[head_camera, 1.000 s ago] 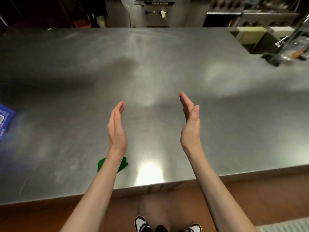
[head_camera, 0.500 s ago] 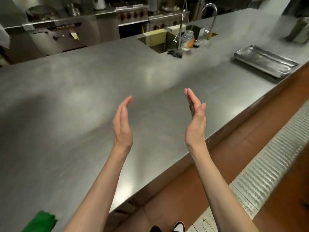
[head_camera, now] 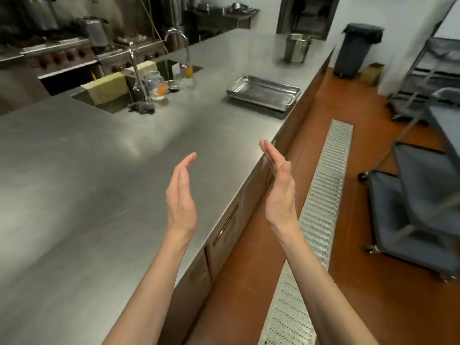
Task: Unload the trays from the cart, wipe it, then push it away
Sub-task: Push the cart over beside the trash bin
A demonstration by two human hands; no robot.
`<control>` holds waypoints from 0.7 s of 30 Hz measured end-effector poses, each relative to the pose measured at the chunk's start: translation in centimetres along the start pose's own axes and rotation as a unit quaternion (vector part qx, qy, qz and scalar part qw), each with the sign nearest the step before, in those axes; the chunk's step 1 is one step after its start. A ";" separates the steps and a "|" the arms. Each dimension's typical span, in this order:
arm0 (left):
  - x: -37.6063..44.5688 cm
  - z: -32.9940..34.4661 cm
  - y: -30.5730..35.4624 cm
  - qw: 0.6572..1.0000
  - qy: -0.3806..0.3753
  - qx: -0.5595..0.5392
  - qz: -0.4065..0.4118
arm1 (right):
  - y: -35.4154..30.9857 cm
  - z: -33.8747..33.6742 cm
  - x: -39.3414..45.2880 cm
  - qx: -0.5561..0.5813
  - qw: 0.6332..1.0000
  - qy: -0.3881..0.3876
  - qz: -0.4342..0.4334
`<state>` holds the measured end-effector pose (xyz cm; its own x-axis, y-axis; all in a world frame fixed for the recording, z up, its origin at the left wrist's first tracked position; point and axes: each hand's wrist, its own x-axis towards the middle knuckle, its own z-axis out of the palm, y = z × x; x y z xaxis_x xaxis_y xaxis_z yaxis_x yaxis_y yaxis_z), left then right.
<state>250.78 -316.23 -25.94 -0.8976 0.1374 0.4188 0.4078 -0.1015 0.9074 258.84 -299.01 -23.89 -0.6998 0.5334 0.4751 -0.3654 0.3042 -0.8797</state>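
Cart (head_camera: 413, 220): grey, on castors, tiered shelves blurred; stands on the floor well to the right of the right fingertips, apart from the counter. Whether any tray remains on it cannot be told from this view.

Left hand (head_camera: 180, 197): empty, fingers (head_camera: 186, 165) straight and together, palm turned inward, raised above the steel counter (head_camera: 74, 183) and touching nothing.

Right hand (head_camera: 280, 192): empty, fingers (head_camera: 270, 153) likewise flat and extended, palm facing the left palm across a gap; it hangs over the counter's front edge. The facing flat palms suggest readiness to take a wide, flat item by its two sides.

Tray (head_camera: 262, 94): shallow metal, possibly a stack of two, lies flat near the counter's front edge, well beyond both sets of fingertips; probably set there as unloaded stock.

Sink (head_camera: 112, 100): beyond and left of the left fingers, with tall faucet (head_camera: 176, 43), glass jar (head_camera: 155, 84), and a dark rag (head_camera: 142, 108) at its rim.

Metal pot (head_camera: 297, 47): farther along the counter past the tray.

Floor drain grate (head_camera: 321, 207): directly right of the right hand, between counter and cart.

Bin (head_camera: 357, 49): far beyond the right fingers.
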 end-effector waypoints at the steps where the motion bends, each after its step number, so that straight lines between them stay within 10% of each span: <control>1: 0.5 1.8 -0.2 1.000 -0.018 -0.007 0.000 | 0.3 -1.3 0.6 -0.007 1.000 0.015 -0.001; 21: 12.4 32.8 -5.2 0.946 -0.305 -0.104 -0.015 | 6.8 -19.8 13.5 -0.140 0.939 0.308 0.063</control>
<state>243.06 -281.69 -24.29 -0.6185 0.6805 0.3929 0.2846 -0.2721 0.9192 259.11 -274.10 -23.11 -0.2066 0.9084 0.3635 -0.0671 0.3575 -0.9315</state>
